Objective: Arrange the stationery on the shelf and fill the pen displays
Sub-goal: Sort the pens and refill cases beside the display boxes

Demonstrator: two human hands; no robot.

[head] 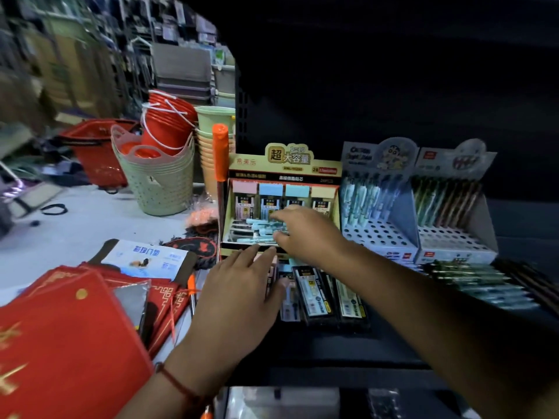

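1. Head view: a dark shelf [332,349] filled the right half. On it, at about 12 o'clock from the hands, stood a yellow display box [284,176] with pastel packs in its upper row and light blue pens [260,228] lying loose in its lower tray.
2. The right hand [305,234] reached into that tray; its fingers were curled over the blue pens, but blur hid whether they pinched one.
3. The left hand [239,294] lay flat at 7 o'clock from the box, fingers straight, fingertips near the box's front edge, the palm resting on packs on the shelf.
4. Black refill packs [320,294] lay flat on the shelf just at 3 o'clock from the left hand.
5. At 3 o'clock from the yellow box stood two pen displays [390,237], each part-filled, with loose pens [484,282] lying before them.
6. At 9 o'clock, red envelopes [69,334] lay stacked; stacked baskets [160,182] and red buckets [166,125] stood at 10 o'clock.
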